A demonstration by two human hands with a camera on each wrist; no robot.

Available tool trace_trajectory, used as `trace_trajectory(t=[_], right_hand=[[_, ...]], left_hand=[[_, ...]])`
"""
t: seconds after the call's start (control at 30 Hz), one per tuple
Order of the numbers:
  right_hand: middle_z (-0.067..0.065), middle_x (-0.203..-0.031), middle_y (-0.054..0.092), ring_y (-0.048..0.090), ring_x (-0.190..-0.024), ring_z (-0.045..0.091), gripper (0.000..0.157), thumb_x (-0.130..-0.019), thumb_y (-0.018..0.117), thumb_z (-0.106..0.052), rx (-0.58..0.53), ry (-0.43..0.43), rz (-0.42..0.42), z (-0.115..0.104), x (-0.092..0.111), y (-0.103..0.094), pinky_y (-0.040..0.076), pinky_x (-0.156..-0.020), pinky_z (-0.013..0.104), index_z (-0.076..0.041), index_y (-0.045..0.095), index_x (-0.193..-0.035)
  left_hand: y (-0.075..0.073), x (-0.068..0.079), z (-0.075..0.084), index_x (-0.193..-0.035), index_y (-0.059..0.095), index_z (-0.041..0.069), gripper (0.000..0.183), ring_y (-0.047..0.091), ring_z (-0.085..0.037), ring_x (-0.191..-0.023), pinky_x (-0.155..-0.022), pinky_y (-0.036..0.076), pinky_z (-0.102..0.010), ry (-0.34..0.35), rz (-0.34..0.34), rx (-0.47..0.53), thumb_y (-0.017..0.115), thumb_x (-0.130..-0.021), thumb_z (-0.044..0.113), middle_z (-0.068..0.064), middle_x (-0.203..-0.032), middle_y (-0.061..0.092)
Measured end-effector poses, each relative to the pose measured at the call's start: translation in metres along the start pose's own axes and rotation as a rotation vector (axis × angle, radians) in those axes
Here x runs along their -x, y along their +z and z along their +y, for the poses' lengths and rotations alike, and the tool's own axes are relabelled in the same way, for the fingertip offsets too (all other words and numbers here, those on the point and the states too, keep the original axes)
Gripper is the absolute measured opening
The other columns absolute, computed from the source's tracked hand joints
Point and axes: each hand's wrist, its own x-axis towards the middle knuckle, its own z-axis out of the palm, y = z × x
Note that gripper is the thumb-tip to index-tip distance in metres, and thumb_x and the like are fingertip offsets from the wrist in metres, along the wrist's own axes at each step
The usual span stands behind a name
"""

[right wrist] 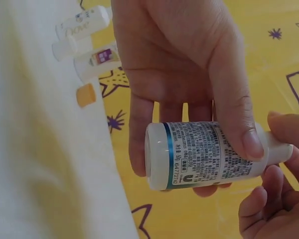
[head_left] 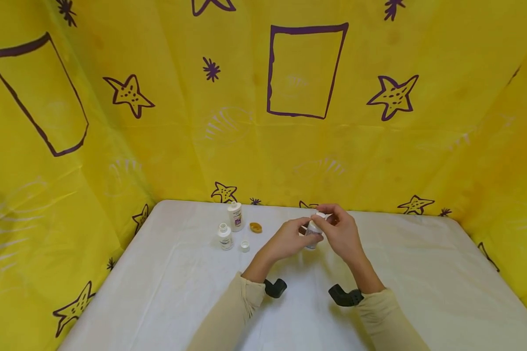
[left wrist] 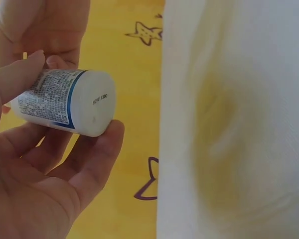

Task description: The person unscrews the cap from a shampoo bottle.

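Held over the table is a small white bottle (left wrist: 55, 99) with a blue-edged label of dense print. My left hand (head_left: 292, 239) grips its body, thumb on one side and fingers around the other; the bottle's flat base faces outward in the left wrist view. At the other end, my right hand (head_left: 340, 231) pinches the white cap (right wrist: 278, 153) between thumb and fingers. In the right wrist view the bottle lies nearly sideways between both hands, and the cap is partly covered by the fingertips.
Left of the hands stand two uncapped white bottles, a taller one (head_left: 235, 217) and a shorter one (head_left: 225, 238). Beside them lie a loose white cap (head_left: 245, 246) and an orange-yellow cap (head_left: 255, 227). Yellow patterned cloth (head_left: 180, 146) walls the white table (head_left: 167, 292).
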Motion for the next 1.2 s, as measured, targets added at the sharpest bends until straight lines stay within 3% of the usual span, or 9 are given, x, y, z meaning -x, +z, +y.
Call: trace_trajectory(t=[0.4,0.83,1.03,1.2], right_hand=[[0.003,-0.089,0.064,0.055,-0.074,0.013,0.031,-0.093,0.076,-0.023,-0.01,0.076,0.037,-0.003,0.005,-0.007,0.045,-0.058,0.02,-0.005,0.069,-0.117],[0.01,-0.1,0.064,0.056,-0.082,0.016,0.034,-0.096,0.072,-0.032,0.014,0.114,-0.092,-0.02,0.011,-0.027,0.047,-0.065,0.023,-0.006,0.067,-0.119],[0.011,-0.106,0.066,0.059,-0.081,0.017,0.031,-0.097,0.071,-0.03,0.082,0.07,-0.193,-0.025,0.014,-0.034,0.05,-0.068,0.024,-0.009,0.067,-0.119],[0.01,-0.108,0.069,0.062,-0.082,0.017,0.032,-0.097,0.071,-0.032,0.108,0.061,-0.216,-0.026,0.016,-0.036,0.052,-0.069,0.025,-0.01,0.068,-0.119]], left_hand=[[0.0,0.004,0.015,-0.127,0.068,0.024,0.04,0.062,-0.015,-0.093,-0.069,0.053,-0.023,0.062,0.075,-0.023,0.074,-0.092,0.042,0.003,-0.108,0.071],[-0.01,0.012,0.03,-0.129,0.067,0.031,0.04,0.062,-0.014,-0.094,-0.07,0.054,-0.024,0.103,0.043,-0.026,0.074,-0.092,0.044,0.006,-0.11,0.07],[-0.018,0.015,0.027,-0.128,0.069,0.031,0.04,0.063,-0.018,-0.095,-0.074,0.053,-0.024,0.134,0.027,-0.09,0.078,-0.09,0.04,0.008,-0.113,0.07],[-0.021,0.017,0.025,-0.127,0.069,0.031,0.042,0.063,-0.018,-0.094,-0.073,0.053,-0.024,0.132,0.03,-0.118,0.08,-0.088,0.04,0.011,-0.113,0.07]])
